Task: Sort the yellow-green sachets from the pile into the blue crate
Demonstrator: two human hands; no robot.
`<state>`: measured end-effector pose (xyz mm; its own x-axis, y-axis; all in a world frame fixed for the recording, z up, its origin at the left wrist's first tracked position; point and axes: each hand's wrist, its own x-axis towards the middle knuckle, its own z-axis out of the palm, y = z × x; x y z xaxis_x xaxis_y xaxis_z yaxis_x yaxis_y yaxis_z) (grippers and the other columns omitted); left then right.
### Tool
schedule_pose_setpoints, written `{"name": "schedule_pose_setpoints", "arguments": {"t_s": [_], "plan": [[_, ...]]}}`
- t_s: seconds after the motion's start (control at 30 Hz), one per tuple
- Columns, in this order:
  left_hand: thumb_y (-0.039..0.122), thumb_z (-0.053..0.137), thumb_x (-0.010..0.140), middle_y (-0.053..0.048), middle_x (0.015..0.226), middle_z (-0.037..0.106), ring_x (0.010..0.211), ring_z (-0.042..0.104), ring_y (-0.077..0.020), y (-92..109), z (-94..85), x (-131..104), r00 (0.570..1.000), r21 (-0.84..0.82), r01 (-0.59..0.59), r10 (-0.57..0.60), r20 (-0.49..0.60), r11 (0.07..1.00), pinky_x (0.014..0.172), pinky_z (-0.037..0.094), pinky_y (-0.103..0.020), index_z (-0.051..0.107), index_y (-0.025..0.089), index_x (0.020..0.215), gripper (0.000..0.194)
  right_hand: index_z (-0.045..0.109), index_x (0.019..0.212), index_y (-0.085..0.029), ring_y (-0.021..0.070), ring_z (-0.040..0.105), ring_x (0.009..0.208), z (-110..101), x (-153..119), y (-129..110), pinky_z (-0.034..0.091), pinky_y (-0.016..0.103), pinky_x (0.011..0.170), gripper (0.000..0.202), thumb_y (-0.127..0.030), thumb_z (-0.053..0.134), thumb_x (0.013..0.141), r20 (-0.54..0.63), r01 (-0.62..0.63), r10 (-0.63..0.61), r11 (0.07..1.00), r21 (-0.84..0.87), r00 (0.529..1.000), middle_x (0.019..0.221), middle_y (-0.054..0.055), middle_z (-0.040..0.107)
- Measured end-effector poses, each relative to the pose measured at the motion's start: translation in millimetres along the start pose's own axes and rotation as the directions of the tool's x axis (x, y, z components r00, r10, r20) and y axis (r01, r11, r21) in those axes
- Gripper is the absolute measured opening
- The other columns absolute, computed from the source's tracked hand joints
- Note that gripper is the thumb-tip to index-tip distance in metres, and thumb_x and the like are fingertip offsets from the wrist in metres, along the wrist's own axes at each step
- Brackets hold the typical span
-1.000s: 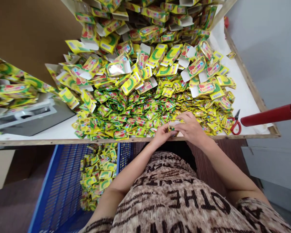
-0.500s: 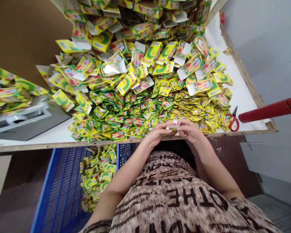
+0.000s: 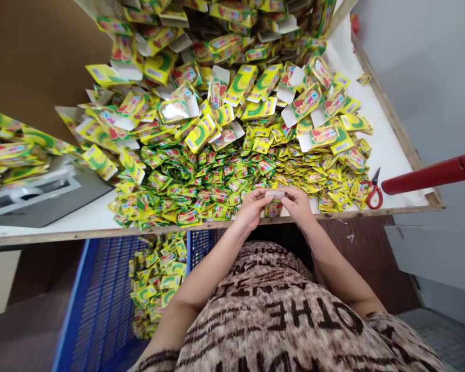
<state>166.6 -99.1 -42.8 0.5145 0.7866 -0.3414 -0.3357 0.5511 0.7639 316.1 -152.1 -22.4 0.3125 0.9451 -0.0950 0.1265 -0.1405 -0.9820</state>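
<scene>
Between my two hands, at the table's front edge, is a small yellow-green printed carton (image 3: 273,209) with a whitish flap at its top. My left hand (image 3: 253,207) grips it from the left, fingers closed. From the right, my right hand (image 3: 296,204) pinches the flap end with thumb and fingers. Just beyond my hands lies a heap of small green sachets (image 3: 217,178), with yellow sachets (image 3: 313,173) heaped to the right. Behind them is a pile of open printed cartons (image 3: 240,85), many with white flaps sticking out.
Red-handled scissors (image 3: 374,194) lie near the front right, beside a red pole (image 3: 430,174). A tape dispenser (image 3: 31,194) is at the left. Below the table, a blue crate (image 3: 95,294) contains filled-looking cartons (image 3: 160,281). A wooden rim (image 3: 387,108) borders the table's right side.
The carton has tilted upright, so its printed face now shows below the whitish flap. My fingers have shifted slightly up and around its top.
</scene>
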Motion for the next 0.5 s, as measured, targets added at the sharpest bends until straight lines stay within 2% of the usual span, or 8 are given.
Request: {"name": "schedule_pose_setpoints", "arguments": {"t_s": [0.07,0.13,0.23,0.33,0.4,0.5], "plan": [[0.028,0.081,0.067,-0.003,0.093,0.075,0.088,0.067,-0.0153,-3,2.4,1,0.989,0.086,-0.129,0.135,-0.063,0.988,0.091,0.049,-0.03,0.076,0.019,0.091,0.026,0.076,0.09,-0.022,0.0133,0.056,0.065,0,3,1,0.048,0.025,0.053,0.022,-0.036,0.067,0.077,0.023,0.037,-0.037,0.999,-0.001,0.999,0.088,0.004,0.07],[0.03,0.079,0.071,-0.005,0.098,0.076,0.095,0.067,-0.0177,-7,3.1,1,0.968,0.192,-0.216,0.235,-0.083,0.957,0.096,0.048,-0.033,0.077,0.019,0.093,0.024,0.078,0.092,-0.023,0.0145,0.059,0.066,-2,4,2,0.05,0.026,0.053,0.024,-0.04,0.067,0.079,0.055,0.025,-0.026,0.999,0.026,0.998,0.088,0.005,0.072],[0.032,0.074,0.076,-0.006,0.101,0.076,0.097,0.068,-0.0182,-10,2.6,1,0.95,0.282,-0.27,0.303,-0.078,0.921,0.095,0.05,-0.034,0.076,0.02,0.097,0.024,0.078,0.091,-0.022,0.0138,0.059,0.063,-3,4,7,0.052,0.026,0.053,0.026,-0.041,0.074,0.073,0.032,-0.011,0.008,0.997,0.075,0.999,0.082,0.003,0.072],[0.033,0.071,0.08,-0.006,0.099,0.076,0.09,0.069,-0.0169,-10,1.6,4,0.934,0.365,-0.321,0.355,-0.031,0.874,0.087,0.054,-0.032,0.074,0.019,0.101,0.026,0.078,0.089,-0.021,0.0134,0.06,0.058,-3,4,11,0.052,0.026,0.052,0.029,-0.041,0.079,0.068,0.006,-0.04,0.04,0.995,0.092,0.999,0.076,0.002,0.072],[0.033,0.071,0.081,-0.006,0.092,0.076,0.084,0.07,-0.0166,-9,-0.4,5,0.901,0.479,-0.393,0.432,0.033,0.785,0.082,0.055,-0.031,0.075,0.019,0.095,0.021,0.078,0.086,-0.021,0.0156,0.063,0.063,-4,4,11,0.054,0.028,0.055,0.025,-0.041,0.077,0.071,-0.005,-0.002,0.002,0.998,0.057,1.0,0.078,0.004,0.073],[0.03,0.07,0.082,-0.007,0.088,0.076,0.085,0.07,-0.0174,-7,-6.5,3,0.798,0.596,-0.557,0.572,0.192,0.578,0.084,0.056,-0.033,0.076,0.019,0.088,0.013,0.079,0.084,-0.025,0.0195,0.067,0.08,-8,3,11,0.057,0.035,0.075,0.014,-0.036,0.076,0.076,0.008,0.146,-0.146,0.989,-0.026,0.989,0.085,0.004,0.075]]}}
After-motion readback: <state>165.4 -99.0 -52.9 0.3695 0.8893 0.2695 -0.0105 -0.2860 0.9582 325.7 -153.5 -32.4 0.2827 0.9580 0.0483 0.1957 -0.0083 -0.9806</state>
